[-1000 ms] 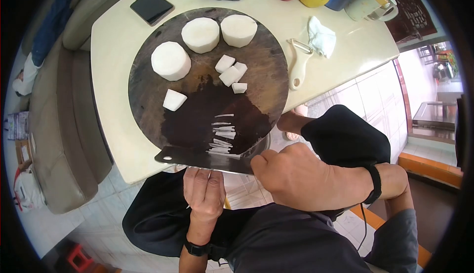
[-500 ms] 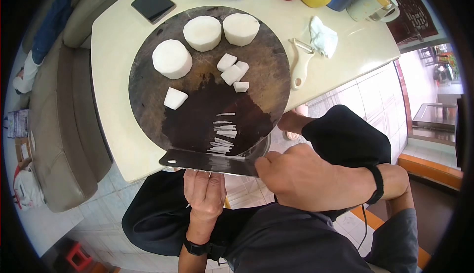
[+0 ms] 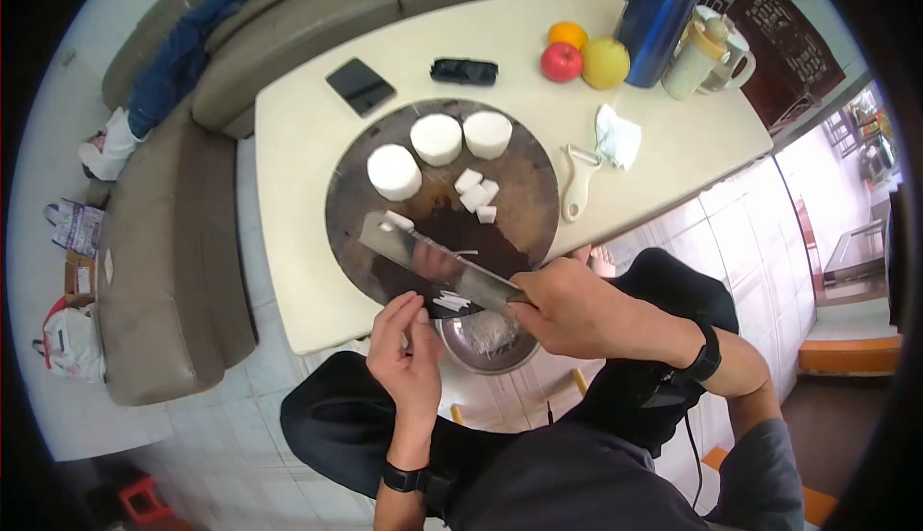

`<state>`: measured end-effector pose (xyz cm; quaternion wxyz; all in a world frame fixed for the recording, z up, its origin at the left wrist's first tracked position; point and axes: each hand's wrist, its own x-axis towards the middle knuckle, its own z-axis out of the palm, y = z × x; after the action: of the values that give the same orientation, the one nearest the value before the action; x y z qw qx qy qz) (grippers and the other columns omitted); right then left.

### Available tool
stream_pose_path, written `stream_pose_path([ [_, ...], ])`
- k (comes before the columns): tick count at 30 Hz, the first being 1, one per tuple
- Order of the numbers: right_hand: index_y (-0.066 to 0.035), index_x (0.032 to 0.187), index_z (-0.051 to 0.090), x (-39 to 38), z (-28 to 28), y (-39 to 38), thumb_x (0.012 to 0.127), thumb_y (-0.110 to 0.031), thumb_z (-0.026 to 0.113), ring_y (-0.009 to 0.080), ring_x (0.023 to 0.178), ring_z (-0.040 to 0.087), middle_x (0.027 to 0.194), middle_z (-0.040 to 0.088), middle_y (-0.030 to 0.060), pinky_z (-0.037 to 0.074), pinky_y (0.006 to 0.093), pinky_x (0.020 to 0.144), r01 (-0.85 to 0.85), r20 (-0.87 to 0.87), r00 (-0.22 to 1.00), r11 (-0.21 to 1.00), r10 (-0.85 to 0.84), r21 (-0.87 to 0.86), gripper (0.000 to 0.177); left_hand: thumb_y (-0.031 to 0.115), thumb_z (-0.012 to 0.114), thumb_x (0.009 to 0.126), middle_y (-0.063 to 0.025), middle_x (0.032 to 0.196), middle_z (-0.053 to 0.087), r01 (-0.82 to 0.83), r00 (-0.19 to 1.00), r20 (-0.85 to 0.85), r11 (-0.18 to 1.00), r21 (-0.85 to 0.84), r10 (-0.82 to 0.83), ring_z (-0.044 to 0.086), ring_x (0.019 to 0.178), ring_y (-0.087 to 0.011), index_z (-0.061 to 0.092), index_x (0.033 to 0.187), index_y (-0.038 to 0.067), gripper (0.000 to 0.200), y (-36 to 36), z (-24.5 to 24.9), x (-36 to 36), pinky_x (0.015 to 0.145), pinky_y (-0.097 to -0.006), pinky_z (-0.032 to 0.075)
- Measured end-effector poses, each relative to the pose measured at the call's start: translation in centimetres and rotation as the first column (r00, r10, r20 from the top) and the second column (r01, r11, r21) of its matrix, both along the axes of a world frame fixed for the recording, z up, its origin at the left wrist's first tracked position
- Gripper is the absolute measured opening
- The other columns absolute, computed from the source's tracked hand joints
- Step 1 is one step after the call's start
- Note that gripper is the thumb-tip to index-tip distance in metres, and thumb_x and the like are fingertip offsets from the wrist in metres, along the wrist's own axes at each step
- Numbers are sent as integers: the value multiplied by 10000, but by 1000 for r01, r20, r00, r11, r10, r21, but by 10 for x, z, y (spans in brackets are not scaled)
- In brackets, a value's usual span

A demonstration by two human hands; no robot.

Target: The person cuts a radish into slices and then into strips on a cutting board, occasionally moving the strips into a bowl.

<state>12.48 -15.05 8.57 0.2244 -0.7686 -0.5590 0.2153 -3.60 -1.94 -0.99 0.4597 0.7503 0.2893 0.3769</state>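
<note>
Lifted from the near edge, the cleaver [image 3: 428, 257] now slants across the chopping board [image 3: 351, 214], right hand [image 3: 567, 312] clamped on its handle. Left hand [image 3: 409, 358], fingers apart, waits by the white strips [image 3: 450, 300] at that edge, over the bowl [image 3: 459, 348]. Likely clearing strips; next needs a sweep bowlward

The bench [image 3: 288, 204] lies bare at the board's [image 3: 346, 212] 9 o'clock. Radish rounds [image 3: 437, 139] crowd 12 o'clock, a peeler [image 3: 575, 181] blocks 3 o'clock, and the cleaver [image 3: 433, 262] bars 6 o'clock.
</note>
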Motion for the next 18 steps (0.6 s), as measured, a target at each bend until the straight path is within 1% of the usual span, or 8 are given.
stream_pose_path([
  [1, 39, 774, 612, 0, 9, 0, 803, -120, 612, 375, 659, 648, 683, 619, 237, 504, 435, 598, 84, -210, 974, 996, -86, -18, 162, 21, 581, 943, -96, 1094, 655, -16, 991, 129, 983, -182, 40, 630, 987, -182, 662, 1070, -29, 159, 2, -10, -1, 849, -302, 516],
  [2, 47, 770, 616, 1, 17, -2, 833, -137, 602, 349, 635, 645, 672, 611, 238, 494, 431, 588, 159, -410, 897, 986, -166, -52, 194, 21, 581, 943, -96, 1094, 655, -11, 987, 154, 987, -161, 37, 630, 987, -182, 662, 1070, -29, 159, 3, -7, -2, 849, -302, 516],
  [3, 37, 722, 613, 3, 15, -4, 887, -168, 591, 224, 525, 599, 597, 601, 162, 461, 368, 511, 146, -525, 838, 988, -150, -49, 264, 77, 569, 962, -111, 1120, 651, 118, 945, 322, 860, -496, 55, 633, 1010, -205, 638, 1125, -17, 200, 2, -3, -2, 868, -318, 513],
  [4, 37, 722, 613, 3, 12, -6, 887, -168, 591, 224, 525, 599, 597, 601, 162, 461, 368, 511, 147, -510, 848, 989, -143, -32, 264, 132, 557, 982, -126, 1146, 647, 295, 880, 459, 612, -733, 126, 636, 1034, -228, 614, 1180, -6, 248, 0, 0, -3, 888, -333, 510],
  [5, 25, 699, 602, 2, 9, -9, 896, -165, 589, 166, 495, 564, 574, 584, 109, 436, 328, 480, 125, -658, 742, 991, -128, -51, 274, 263, 489, 1022, -111, 1236, 605, 446, 840, 534, 445, -777, 91, 583, 1142, -232, 546, 1259, 26, 341, 0, 1, -6, 975, -365, 456],
  [6, 14, 676, 592, -1, 4, -12, 905, -162, 588, 107, 465, 529, 551, 566, 55, 411, 289, 448, 97, -783, 612, 993, -112, -67, 289, 263, 489, 1022, -111, 1236, 605, 459, 830, 551, 455, -763, 86, 583, 1142, -232, 546, 1259, 26, 341, -1, 1, -7, 975, -365, 456],
  [8, -2, 650, 582, -7, -7, -16, 919, -163, 584, 71, 433, 506, 548, 562, 3, 377, 239, 425, 99, -798, 598, 995, -80, -26, 313, 305, 437, 1036, -87, 1302, 561, 767, 636, 763, 14, -641, 110, 515, 1222, -234, 513, 1277, 39, 367, -4, 1, -7, 1048, -398, 385],
  [18, -3, 705, 595, -20, -22, -41, 924, -154, 605, 70, 459, 506, 588, 573, 10, 401, 247, 442, 146, -763, 635, 988, -124, -39, 266, 184, 495, 1003, -107, 1192, 596, 525, 822, 514, 20, -851, 244, 556, 1143, -257, 536, 1223, 24, 275, -30, 0, -14, 1038, -436, 426],
])
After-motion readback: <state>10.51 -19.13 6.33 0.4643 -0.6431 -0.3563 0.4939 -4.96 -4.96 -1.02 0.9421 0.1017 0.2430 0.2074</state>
